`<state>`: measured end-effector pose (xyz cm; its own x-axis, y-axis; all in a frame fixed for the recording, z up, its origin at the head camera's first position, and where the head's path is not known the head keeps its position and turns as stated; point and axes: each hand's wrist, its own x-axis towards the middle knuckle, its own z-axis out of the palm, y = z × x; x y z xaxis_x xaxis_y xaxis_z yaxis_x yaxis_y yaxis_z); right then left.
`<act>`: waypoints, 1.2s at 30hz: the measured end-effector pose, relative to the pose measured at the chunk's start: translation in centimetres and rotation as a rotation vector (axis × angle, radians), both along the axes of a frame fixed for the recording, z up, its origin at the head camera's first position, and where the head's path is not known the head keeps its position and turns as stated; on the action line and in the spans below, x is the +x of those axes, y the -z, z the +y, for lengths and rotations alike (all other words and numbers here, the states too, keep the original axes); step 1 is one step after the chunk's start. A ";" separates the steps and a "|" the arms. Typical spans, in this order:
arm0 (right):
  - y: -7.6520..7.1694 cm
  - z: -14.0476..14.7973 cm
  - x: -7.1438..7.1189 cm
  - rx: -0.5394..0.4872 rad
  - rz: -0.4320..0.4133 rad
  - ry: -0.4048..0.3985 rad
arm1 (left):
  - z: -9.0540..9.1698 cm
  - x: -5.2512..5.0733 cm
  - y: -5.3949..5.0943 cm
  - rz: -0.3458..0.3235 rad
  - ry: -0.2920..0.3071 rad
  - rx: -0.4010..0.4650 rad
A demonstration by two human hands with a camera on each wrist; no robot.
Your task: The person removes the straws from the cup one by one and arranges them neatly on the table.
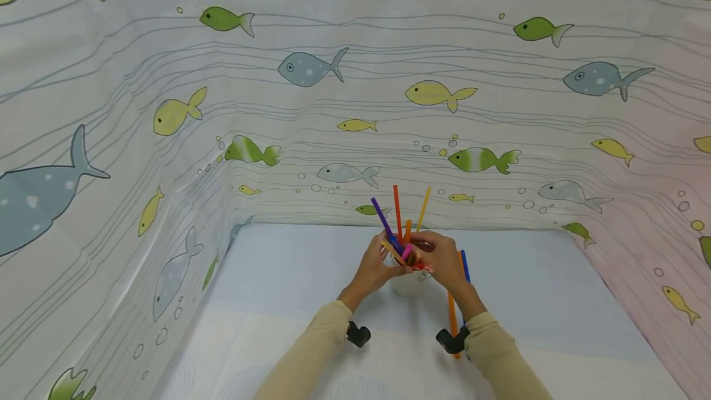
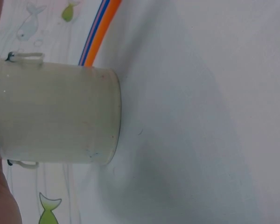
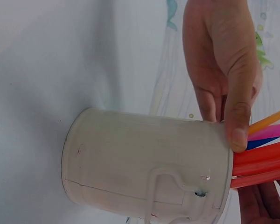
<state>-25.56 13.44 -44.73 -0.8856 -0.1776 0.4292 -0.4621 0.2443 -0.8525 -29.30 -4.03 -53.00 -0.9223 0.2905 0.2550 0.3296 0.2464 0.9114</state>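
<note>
A white pail point(image 3: 140, 158) with small side loops stands upright on the table, a bundle of coloured straw-like sticks point(image 3: 263, 158) poking out of its top. My left hand point(image 1: 373, 269) grips the pail at its rim, its thumb lying along the outside in the right wrist view. On the other side, my right hand point(image 1: 440, 258) holds sticks at the pail's mouth; its fingers point(image 3: 259, 203) show partly beside the red ones. Purple, red and yellow sticks rise highest. Both hands hide much of the bundle's lower part.
An orange stick point(image 1: 452, 320) and a blue stick point(image 1: 465, 265) lie on the table point(image 1: 555, 313) right of the pail, partly under my right forearm. A fish-patterned curtain point(image 1: 311, 122) encloses the back and sides.
</note>
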 end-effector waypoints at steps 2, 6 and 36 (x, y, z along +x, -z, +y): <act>0.1 0.1 0.0 -0.006 0.006 -0.007 | 0.0 0.0 0.0 -0.002 0.001 0.004; 0.2 0.2 -0.1 -0.012 0.007 -0.009 | 0.1 0.0 -0.1 -0.004 -0.003 0.000; -4.5 1.0 1.1 -0.032 0.243 0.054 | 0.0 -0.2 0.0 0.013 0.026 0.026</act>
